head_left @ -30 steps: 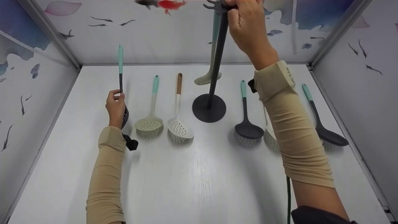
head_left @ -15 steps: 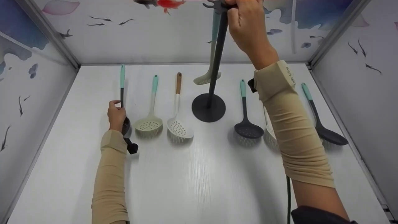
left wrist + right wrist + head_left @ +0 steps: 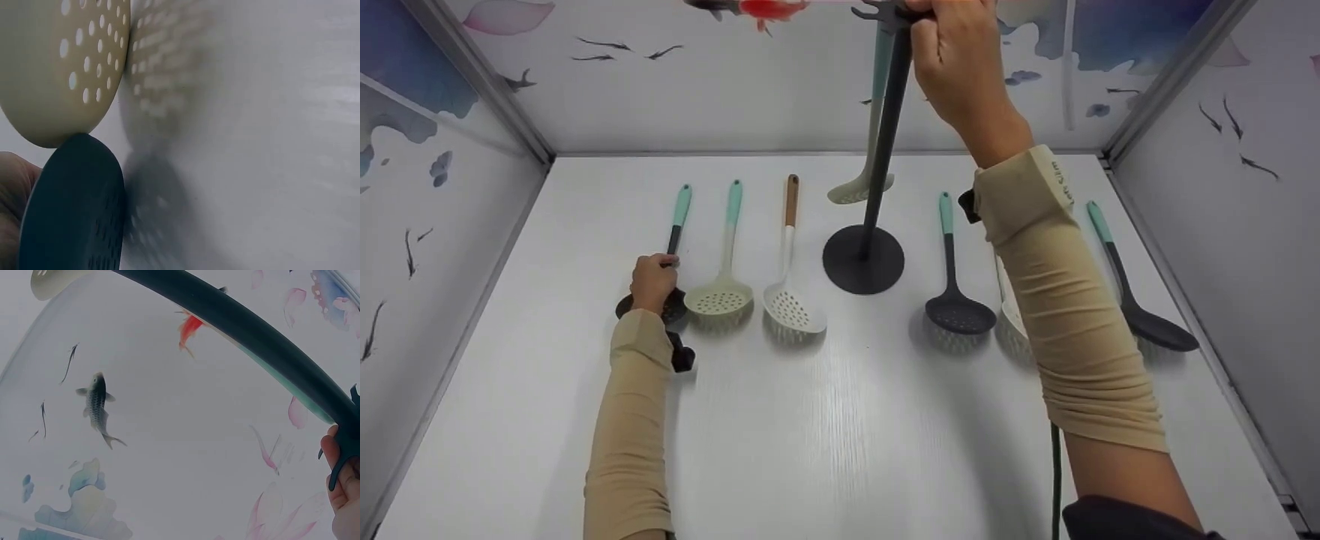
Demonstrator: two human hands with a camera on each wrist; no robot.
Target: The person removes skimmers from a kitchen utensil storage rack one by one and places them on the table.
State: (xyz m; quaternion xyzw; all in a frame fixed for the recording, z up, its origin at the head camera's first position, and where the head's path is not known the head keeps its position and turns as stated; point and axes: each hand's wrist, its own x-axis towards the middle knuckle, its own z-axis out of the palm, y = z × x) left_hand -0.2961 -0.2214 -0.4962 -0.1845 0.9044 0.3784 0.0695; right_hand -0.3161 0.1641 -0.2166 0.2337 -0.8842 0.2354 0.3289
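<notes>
On the left, my left hand (image 3: 652, 279) holds the black neck of a dark skimmer (image 3: 682, 204) with a mint handle. The hand and wrist cover part of its perforated bowl. In the left wrist view, the dark skimmer's bowl (image 3: 73, 208) meets the edge of a cream skimmer's bowl (image 3: 50, 73). My right hand (image 3: 964, 71) grips the hooked top of a black utensil stand (image 3: 887, 135). From that stand hangs a cream utensil (image 3: 851, 192) with holes in its head and a mint handle. The right wrist view shows the fingers (image 3: 337, 495) around the hooks.
Right of my left hand lie the cream skimmer (image 3: 718, 300) and a white skimmer (image 3: 793, 307) with a wooden handle end. Past the stand lie a black skimmer (image 3: 960, 313), a partly hidden white utensil (image 3: 1012, 319) and a black turner-like spoon (image 3: 1159, 330). Printed panels (image 3: 622, 97) enclose the table.
My left hand has brought the dark skimmer's raised handle down toward the table and swung it rightward, beside the cream skimmer. The right hand and the stand have stayed in place.
</notes>
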